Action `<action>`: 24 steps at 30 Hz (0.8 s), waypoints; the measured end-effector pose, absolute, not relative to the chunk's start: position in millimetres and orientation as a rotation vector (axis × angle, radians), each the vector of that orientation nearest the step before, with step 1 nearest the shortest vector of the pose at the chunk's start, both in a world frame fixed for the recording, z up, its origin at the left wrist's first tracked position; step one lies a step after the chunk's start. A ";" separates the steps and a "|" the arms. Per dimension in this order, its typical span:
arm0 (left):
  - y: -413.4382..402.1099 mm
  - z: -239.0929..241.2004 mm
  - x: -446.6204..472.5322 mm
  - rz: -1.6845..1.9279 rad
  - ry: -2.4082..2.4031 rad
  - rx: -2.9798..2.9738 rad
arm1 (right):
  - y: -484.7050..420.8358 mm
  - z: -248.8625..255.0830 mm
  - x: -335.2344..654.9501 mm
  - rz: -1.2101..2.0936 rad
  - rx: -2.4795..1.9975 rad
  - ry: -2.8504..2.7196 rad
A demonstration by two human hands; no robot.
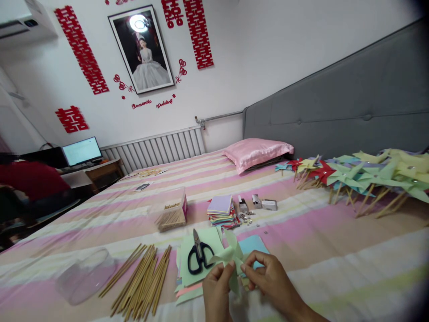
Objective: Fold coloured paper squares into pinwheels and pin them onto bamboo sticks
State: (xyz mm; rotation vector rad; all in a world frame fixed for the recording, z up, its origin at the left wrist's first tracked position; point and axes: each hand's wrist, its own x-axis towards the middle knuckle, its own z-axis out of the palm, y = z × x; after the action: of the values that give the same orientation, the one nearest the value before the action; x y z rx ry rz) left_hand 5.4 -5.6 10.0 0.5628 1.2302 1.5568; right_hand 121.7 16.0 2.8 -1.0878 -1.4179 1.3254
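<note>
Between my two hands is a pale green paper pinwheel [231,252], held above the bed. My left hand [216,286] pinches it near its middle with thumb and forefinger. From the other side, my right hand [268,275] has its fingertips closed on the pinwheel's right blade. Just behind and left, scissors [198,255] with dark handles rest on green paper sheets [187,243]. Blue paper [254,246] lies partly under the pinwheel and my right hand. Several wooden sticks [140,281] are heaped to the left.
Beyond the paper are a clear box of toothpicks [172,214], a stack of coloured squares [221,208], small boxes [268,205] and loose metal pins [247,219]. A clear plastic lid [85,277] lies left. Finished pinwheels [375,174] pile up right. A person [31,183] sits far left.
</note>
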 end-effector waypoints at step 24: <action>-4.5 7.0 4.7 1.594 1.312 0.833 | 23.7 6.7 127.9 1.309 -1.054 -1.445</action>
State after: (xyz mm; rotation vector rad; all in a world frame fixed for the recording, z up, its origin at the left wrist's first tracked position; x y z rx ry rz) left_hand 4.7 -4.5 7.0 0.8327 1.3118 1.5942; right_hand 127.9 23.7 6.7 -1.0538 -1.4451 1.3085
